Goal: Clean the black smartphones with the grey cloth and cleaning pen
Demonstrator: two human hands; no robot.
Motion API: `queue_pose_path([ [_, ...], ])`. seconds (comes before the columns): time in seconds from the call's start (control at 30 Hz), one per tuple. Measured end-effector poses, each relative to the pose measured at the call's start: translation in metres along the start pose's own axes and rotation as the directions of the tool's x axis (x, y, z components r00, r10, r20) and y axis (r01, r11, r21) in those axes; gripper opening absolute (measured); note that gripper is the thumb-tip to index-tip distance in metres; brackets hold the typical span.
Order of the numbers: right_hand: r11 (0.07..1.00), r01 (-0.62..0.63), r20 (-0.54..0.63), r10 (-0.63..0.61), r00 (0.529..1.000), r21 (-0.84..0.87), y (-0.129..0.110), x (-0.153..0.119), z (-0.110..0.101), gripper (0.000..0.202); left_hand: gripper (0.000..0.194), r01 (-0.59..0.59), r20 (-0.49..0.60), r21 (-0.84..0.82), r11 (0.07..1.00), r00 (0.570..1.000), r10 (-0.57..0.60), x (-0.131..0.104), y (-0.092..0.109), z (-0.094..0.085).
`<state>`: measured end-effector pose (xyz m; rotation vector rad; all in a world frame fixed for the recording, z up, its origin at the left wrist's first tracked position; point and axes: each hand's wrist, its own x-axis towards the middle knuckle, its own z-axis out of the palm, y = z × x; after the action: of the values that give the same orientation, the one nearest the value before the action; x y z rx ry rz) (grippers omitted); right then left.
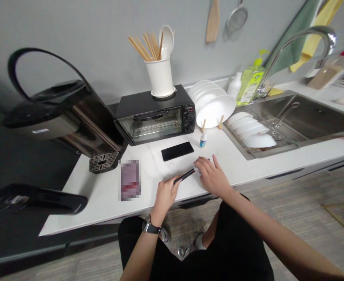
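Observation:
My left hand (pixel 166 195), wearing a watch, is closed around the near end of a slim black bar-like thing (pixel 184 176), perhaps a phone seen edge-on. My right hand (pixel 211 175) is curled over its far end, fingers bent and one finger raised. A small whitish piece (pixel 195 168), maybe cloth or tissue, shows at the right fingertips. Just beyond the hands, a flat black phone-like slab (pixel 177 151) lies on the white counter (pixel 151 156). Near it a little white bottle with a blue label (pixel 203 139) stands upright.
A toaster oven (pixel 157 121) carries a white holder (pixel 161 78) of chopsticks and a ladle. At left stands a tall black drink machine (pixel 81 117), with a blurred-out packet (pixel 130 180) before it. White plates (pixel 215 107) and a sink (pixel 315 113) with bowls (pixel 250 130) are to the right.

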<state>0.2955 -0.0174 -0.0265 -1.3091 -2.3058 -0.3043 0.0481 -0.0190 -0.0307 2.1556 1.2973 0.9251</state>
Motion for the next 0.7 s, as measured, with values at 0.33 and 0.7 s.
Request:
queue_pose_path([
  [0.33, 0.975, -0.142, -0.083, 0.158, 0.984, 0.169, -0.114, 0.02, 0.022, 0.063, 0.024, 0.043, -0.01, 0.168, 0.985, 0.999, -0.042, 0.001, -0.004, 0.002],
  [0.7, 0.997, -0.053, -0.026, 0.052, 0.998, -0.049, 0.006, 0.014, 0.0, 0.045, 0.024, 0.037, -0.031, 0.086, 0.996, 0.999, -0.034, 0.003, 0.0, 0.004],
])
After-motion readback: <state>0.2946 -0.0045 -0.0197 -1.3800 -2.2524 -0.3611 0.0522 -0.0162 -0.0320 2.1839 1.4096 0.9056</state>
